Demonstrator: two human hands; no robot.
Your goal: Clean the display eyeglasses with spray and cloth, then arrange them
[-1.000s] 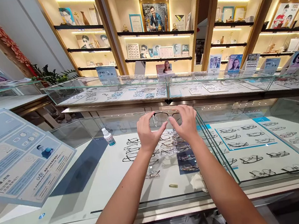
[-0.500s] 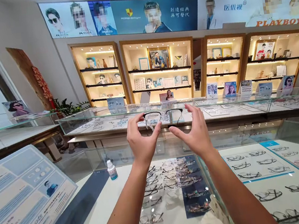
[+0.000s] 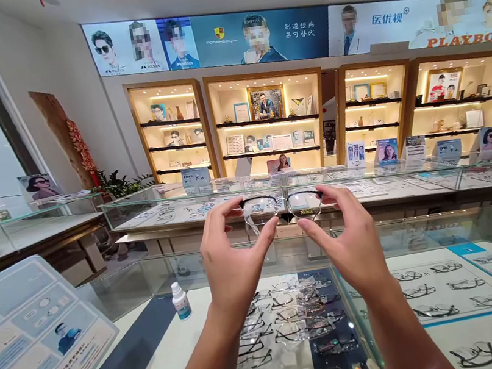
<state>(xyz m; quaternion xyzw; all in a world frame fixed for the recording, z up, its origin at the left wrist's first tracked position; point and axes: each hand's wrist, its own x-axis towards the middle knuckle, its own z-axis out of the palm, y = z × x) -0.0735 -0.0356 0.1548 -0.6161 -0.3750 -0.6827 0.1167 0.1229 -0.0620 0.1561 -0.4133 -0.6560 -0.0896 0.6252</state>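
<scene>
A pair of eyeglasses (image 3: 259,208) with dark upper rims and clear lenses is held up in front of me, above the glass counter. My left hand (image 3: 232,263) pinches its left side between thumb and fingers. On the opposite side, my right hand (image 3: 351,243) grips the frame in the same way. One lens shows the word "Namis" at its lower part. Behind my wrists, rows of eyeglasses (image 3: 291,331) lie on a white and dark-blue surface in the counter. A small white bottle (image 3: 181,302) stands left of my left forearm.
A tilted blue-and-white information card (image 3: 40,351) occupies the near left. More eyeglasses (image 3: 435,309) lie in the right-hand display case. Across the way runs a long glass showcase (image 3: 137,202) with small signs on top. Lit wall shelves (image 3: 268,120) stand behind it.
Both hands and the eyeglasses have come closer to me and look larger. The view has tilted up slightly, and a beige cloth at the bottom has mostly left the picture.
</scene>
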